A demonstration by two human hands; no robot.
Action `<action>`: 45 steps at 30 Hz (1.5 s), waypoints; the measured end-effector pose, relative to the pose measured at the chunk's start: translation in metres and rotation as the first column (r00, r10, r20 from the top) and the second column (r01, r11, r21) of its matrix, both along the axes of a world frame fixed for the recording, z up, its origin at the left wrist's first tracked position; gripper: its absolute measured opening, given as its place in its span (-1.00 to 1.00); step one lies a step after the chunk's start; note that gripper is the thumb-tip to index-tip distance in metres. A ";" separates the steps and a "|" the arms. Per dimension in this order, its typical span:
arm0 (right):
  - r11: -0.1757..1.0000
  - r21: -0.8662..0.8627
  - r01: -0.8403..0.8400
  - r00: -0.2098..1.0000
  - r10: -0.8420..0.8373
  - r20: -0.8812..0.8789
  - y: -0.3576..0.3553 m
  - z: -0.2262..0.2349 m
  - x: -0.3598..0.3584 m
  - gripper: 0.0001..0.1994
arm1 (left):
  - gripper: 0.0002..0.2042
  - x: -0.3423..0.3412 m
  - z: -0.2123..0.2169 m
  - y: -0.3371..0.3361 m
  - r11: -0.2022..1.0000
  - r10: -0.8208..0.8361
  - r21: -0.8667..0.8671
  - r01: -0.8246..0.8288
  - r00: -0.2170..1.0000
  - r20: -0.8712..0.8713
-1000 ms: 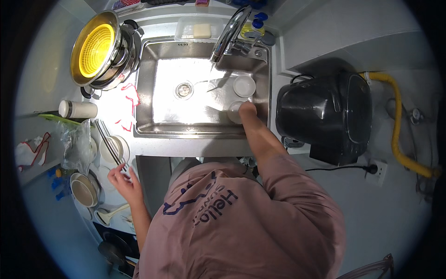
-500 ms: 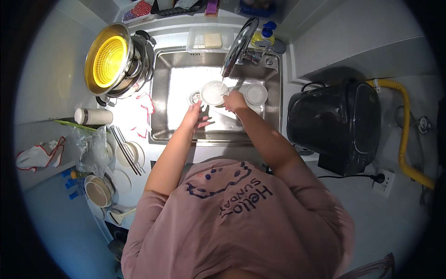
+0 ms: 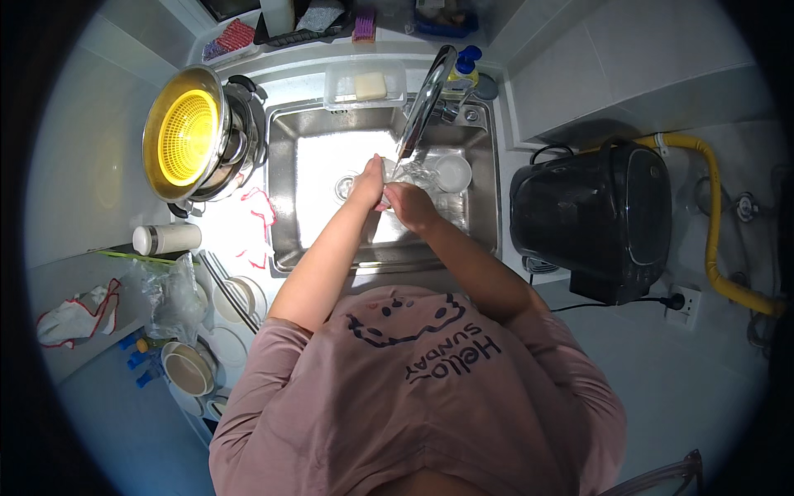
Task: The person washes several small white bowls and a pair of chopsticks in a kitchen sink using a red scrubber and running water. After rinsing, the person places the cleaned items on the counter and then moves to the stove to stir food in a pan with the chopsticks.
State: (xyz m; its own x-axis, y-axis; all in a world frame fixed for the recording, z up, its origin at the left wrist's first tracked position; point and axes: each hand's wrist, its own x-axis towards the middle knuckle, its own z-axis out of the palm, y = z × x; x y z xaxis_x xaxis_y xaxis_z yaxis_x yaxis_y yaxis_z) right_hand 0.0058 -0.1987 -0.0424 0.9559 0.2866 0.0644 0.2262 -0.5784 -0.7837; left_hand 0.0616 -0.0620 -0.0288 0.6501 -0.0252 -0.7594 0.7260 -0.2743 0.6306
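Observation:
Both of my hands are together under the running faucet [image 3: 428, 91], over the metal sink [image 3: 285, 236]. My left hand [image 3: 370, 183] and my right hand [image 3: 410, 207] are closed around a white bowl [image 3: 389, 170], now tipped on its side. Most of that bowl is hidden by the fingers. Water splashes off it toward the right. A second white bowl [image 3: 453, 174] sits in the sink at the right, touched by neither hand.
A yellow colander [image 3: 187, 137] in a steel basin stands left of the sink, with a white bottle [image 3: 165, 240], chopsticks [image 3: 227, 289] and bowls nearer me. A soap dish [image 3: 335, 87] lies behind the sink. A black appliance [image 3: 591, 219] stands at right.
My left hand has moved from open beside the bowl to gripping it. The bowl has turned from facing up to tilted on its side, and the water now sprays off it.

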 end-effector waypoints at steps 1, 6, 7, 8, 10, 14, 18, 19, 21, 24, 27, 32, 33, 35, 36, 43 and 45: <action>0.998 0.044 0.053 0.990 -0.046 -0.134 0.003 0.003 0.002 -0.80 | -0.59 0.005 0.029 -0.004 0.987 -0.020 0.155 0.031 0.997 -0.068; 0.784 0.526 0.330 0.905 -0.105 -0.412 -0.002 -0.092 0.013 -0.83 | -0.75 0.006 -0.006 -0.014 0.870 -0.443 0.462 0.175 0.688 0.575; 0.737 0.584 0.340 0.891 -0.055 -0.450 -0.017 -0.116 0.019 -0.80 | -0.81 0.003 0.006 -0.015 0.886 -0.463 0.418 0.199 0.418 0.781; 0.648 0.619 0.444 0.826 -0.027 -0.563 -0.009 -0.099 0.028 -0.79 | -0.83 -0.002 0.001 -0.009 0.908 -0.415 0.386 0.161 0.231 0.880; 0.433 0.569 0.700 0.637 -0.017 -0.771 0.005 -0.045 0.041 -0.78 | -0.81 -0.007 -0.014 -0.005 0.945 -0.311 0.318 0.074 -0.096 0.946; 0.304 0.410 0.860 0.458 -0.107 -0.882 0.007 -0.021 0.060 -0.79 | -0.53 -0.047 0.007 0.006 0.849 -0.495 0.518 -0.106 0.186 0.849; 0.324 0.328 0.888 0.388 -0.142 -0.911 0.031 -0.013 0.065 -0.67 | -0.57 -0.061 -0.009 0.009 0.975 -0.034 0.098 -0.199 0.302 0.953; 0.329 0.274 0.904 0.341 -0.168 -0.925 0.036 -0.008 0.065 -0.61 | -0.59 -0.061 -0.011 0.006 0.970 0.092 -0.010 -0.241 0.332 0.939; 0.367 0.246 0.897 0.337 -0.209 -0.918 0.046 0.005 0.064 -0.60 | -0.61 -0.054 -0.020 0.000 0.916 0.107 0.084 -0.392 0.440 0.892; 0.372 0.308 0.876 0.391 -0.170 -0.905 0.038 -0.005 0.063 -0.58 | -0.60 -0.029 -0.043 -0.001 0.864 0.431 -0.100 -0.494 0.621 0.654; 0.304 0.467 0.830 0.499 -0.032 -0.866 0.005 -0.059 0.074 -0.62 | -0.59 -0.015 -0.031 0.018 0.707 0.539 -0.505 -0.495 0.839 -0.069; 0.698 0.247 0.672 0.739 -0.613 -0.277 -0.009 -0.110 0.079 -0.84 | -0.48 -0.010 -0.049 0.003 0.795 0.601 -0.188 -0.576 0.791 0.114; 0.777 0.097 0.623 0.782 -0.612 -0.122 -0.001 -0.087 0.075 -0.85 | -0.49 -0.012 -0.063 0.000 0.797 0.600 -0.100 -0.596 0.761 0.247; 0.897 0.089 0.433 0.901 -0.435 0.002 0.002 -0.071 0.070 -0.75 | -0.49 -0.011 -0.084 -0.004 0.804 0.586 -0.140 -0.578 0.729 0.354; 0.942 0.079 0.325 0.946 -0.325 -0.020 0.016 -0.030 0.057 -0.66 | -0.48 -0.013 -0.095 -0.002 0.793 0.593 -0.146 -0.591 0.696 0.404; 0.916 -0.255 0.308 0.905 -0.200 0.375 0.035 0.020 0.040 -0.61 | -0.51 -0.021 -0.098 -0.018 0.762 0.618 -0.388 -0.519 0.761 0.196; 0.890 -0.347 0.295 0.833 -0.063 0.549 0.031 0.022 0.034 -0.63 | -0.53 -0.022 -0.074 -0.024 0.730 0.623 -0.391 -0.561 0.781 0.043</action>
State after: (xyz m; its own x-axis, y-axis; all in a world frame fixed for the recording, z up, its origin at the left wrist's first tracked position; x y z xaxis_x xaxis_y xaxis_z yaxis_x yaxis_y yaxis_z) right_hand 0.0398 -0.1672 -0.0208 0.8512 0.2243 0.4745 0.3838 -0.8826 -0.2713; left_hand 0.0396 -0.0855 -0.1032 0.7310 0.1731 -0.6600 0.5471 0.4295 0.7185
